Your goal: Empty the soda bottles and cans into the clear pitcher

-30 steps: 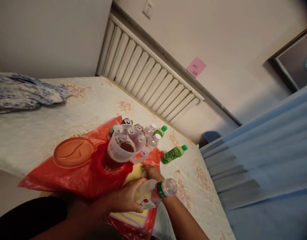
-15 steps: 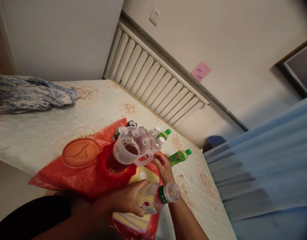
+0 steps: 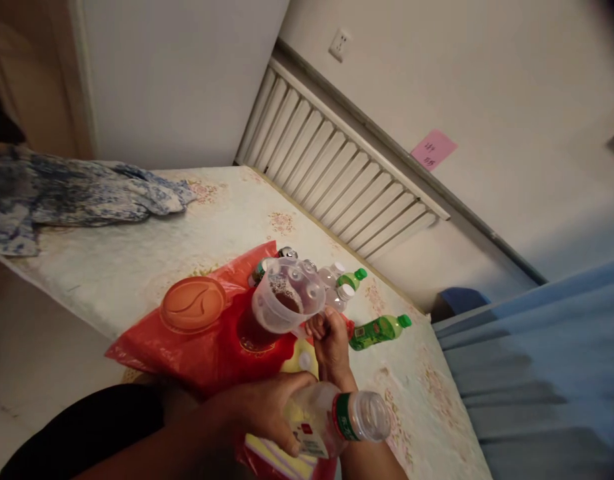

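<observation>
Left grip (image 3: 271, 410): closed around the body of a clear plastic bottle (image 3: 314, 420); thumb and fingers on opposite sides.
Right grip (image 3: 331, 347): fingers curled at the handle of the pitcher (image 3: 274, 320); wrist and forearm pass behind the bottle.
Bottle: held tilted, open mouth toward the right, just in front of the right forearm; green band at the neck, white label with red patch on the body.
Pitcher: translucent, on the red bag (image 3: 157, 347); dark, foamy-topped liquid (image 3: 287, 303) inside.
Orange lid (image 3: 194, 303): flat on the bag, left of the pitcher.
Yellow cloth (image 3: 279, 457): beneath the bottle and left grip; partly covered.
White disc (image 3: 305, 361): on yellow material, between the two grips.
Drinks behind pitcher: metal cans (image 3: 288, 253), white-capped bottles (image 3: 339, 298) and one small green-capped bottle (image 3: 351, 280), grouped closely.
Green bottle (image 3: 379, 331): right of the right grip, apart from the group; whether it stands or lies, I cannot tell.
Counter (image 3: 107, 267): floral-covered; patterned fabric (image 3: 97, 193) at its far left, radiator (image 3: 337, 180) along its far edge.
</observation>
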`<state>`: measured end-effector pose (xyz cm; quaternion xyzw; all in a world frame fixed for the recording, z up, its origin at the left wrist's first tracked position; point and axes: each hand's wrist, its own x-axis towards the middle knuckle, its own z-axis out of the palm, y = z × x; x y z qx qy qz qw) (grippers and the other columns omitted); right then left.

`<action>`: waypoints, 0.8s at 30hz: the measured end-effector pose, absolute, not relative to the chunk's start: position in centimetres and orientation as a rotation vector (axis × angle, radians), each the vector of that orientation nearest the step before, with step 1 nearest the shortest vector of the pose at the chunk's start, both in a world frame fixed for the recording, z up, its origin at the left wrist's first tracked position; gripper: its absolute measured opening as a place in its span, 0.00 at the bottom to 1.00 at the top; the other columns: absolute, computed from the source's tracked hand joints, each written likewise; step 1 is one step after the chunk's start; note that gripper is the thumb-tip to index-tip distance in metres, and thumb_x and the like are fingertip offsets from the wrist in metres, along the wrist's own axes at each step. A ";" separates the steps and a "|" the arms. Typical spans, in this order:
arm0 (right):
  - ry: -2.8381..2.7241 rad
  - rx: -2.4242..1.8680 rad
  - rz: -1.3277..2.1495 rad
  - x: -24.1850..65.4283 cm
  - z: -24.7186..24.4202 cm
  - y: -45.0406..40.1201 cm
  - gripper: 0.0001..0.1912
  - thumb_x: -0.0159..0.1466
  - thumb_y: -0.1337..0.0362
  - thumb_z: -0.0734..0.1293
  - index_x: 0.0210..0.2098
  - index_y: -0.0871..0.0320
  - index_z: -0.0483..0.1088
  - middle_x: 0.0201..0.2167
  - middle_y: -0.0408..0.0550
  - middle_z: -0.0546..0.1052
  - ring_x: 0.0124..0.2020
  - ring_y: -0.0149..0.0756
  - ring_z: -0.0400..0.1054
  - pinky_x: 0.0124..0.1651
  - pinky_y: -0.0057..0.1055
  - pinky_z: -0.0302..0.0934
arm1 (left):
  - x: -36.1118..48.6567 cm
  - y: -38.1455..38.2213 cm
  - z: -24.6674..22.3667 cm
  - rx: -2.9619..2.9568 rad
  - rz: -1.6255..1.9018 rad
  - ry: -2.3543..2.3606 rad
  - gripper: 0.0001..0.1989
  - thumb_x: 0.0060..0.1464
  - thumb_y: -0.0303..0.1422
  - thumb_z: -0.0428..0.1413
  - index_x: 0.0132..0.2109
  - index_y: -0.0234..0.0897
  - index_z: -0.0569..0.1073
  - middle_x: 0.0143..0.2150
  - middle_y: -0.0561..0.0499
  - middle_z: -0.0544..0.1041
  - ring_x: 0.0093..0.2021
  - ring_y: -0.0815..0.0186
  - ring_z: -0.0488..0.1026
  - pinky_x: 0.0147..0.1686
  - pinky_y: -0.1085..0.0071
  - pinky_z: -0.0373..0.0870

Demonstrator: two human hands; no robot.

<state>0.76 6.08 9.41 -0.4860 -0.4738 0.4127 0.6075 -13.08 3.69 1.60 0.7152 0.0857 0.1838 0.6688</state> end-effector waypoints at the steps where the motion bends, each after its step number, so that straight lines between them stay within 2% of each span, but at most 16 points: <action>1: -1.065 -1.122 0.942 0.5 9.7 6.2 0.23 0.64 0.52 0.63 0.19 0.52 0.50 0.17 0.34 0.48 0.19 0.29 0.41 0.25 0.30 0.51 | -13.2 3.8 1.7 1.581 0.406 0.191 0.39 0.27 0.47 0.72 0.49 0.41 0.70 0.44 0.52 0.75 0.43 0.57 0.73 0.36 0.70 0.71; 7: -0.979 -1.115 0.883 0.6 12.7 6.0 0.26 0.63 0.51 0.65 0.18 0.52 0.48 0.15 0.33 0.47 0.17 0.28 0.41 0.24 0.29 0.52 | -14.1 4.2 3.0 1.487 0.411 0.189 0.36 0.28 0.41 0.73 0.48 0.42 0.72 0.43 0.54 0.75 0.43 0.56 0.71 0.37 0.68 0.71; 11: -0.901 -1.039 0.802 2.2 16.5 4.4 0.23 0.60 0.55 0.67 0.18 0.53 0.50 0.14 0.31 0.49 0.16 0.25 0.41 0.22 0.27 0.51 | -14.2 4.4 3.9 1.549 0.412 0.218 0.35 0.32 0.39 0.72 0.51 0.43 0.73 0.46 0.54 0.76 0.47 0.54 0.73 0.43 0.66 0.71; 15: -0.823 -0.972 0.728 4.6 20.7 2.2 0.21 0.58 0.60 0.69 0.20 0.55 0.53 0.15 0.31 0.51 0.15 0.23 0.40 0.21 0.25 0.48 | -14.1 4.7 4.9 1.601 0.339 0.246 0.38 0.30 0.36 0.72 0.53 0.43 0.72 0.47 0.53 0.76 0.48 0.53 0.74 0.44 0.66 0.72; 18: -0.794 -0.977 0.670 6.2 23.1 0.4 0.20 0.57 0.62 0.70 0.20 0.55 0.53 0.16 0.31 0.52 0.16 0.23 0.40 0.20 0.24 0.46 | -14.3 5.3 5.2 1.604 0.371 0.266 0.40 0.31 0.36 0.72 0.56 0.43 0.72 0.51 0.51 0.76 0.51 0.51 0.73 0.48 0.64 0.72; 21: -0.760 -1.031 0.607 7.4 24.7 -1.4 0.20 0.57 0.63 0.70 0.20 0.55 0.53 0.16 0.31 0.51 0.16 0.23 0.39 0.20 0.25 0.45 | -14.5 6.1 5.2 1.636 0.450 0.288 0.43 0.30 0.36 0.72 0.59 0.42 0.70 0.54 0.49 0.76 0.54 0.50 0.72 0.53 0.62 0.70; 24: -0.747 -1.092 0.540 8.7 25.5 -3.1 0.21 0.57 0.63 0.70 0.19 0.55 0.52 0.16 0.31 0.51 0.17 0.24 0.40 0.20 0.26 0.47 | -14.4 6.7 4.9 1.614 0.511 0.291 0.44 0.33 0.37 0.70 0.61 0.42 0.69 0.56 0.49 0.75 0.55 0.51 0.72 0.54 0.62 0.70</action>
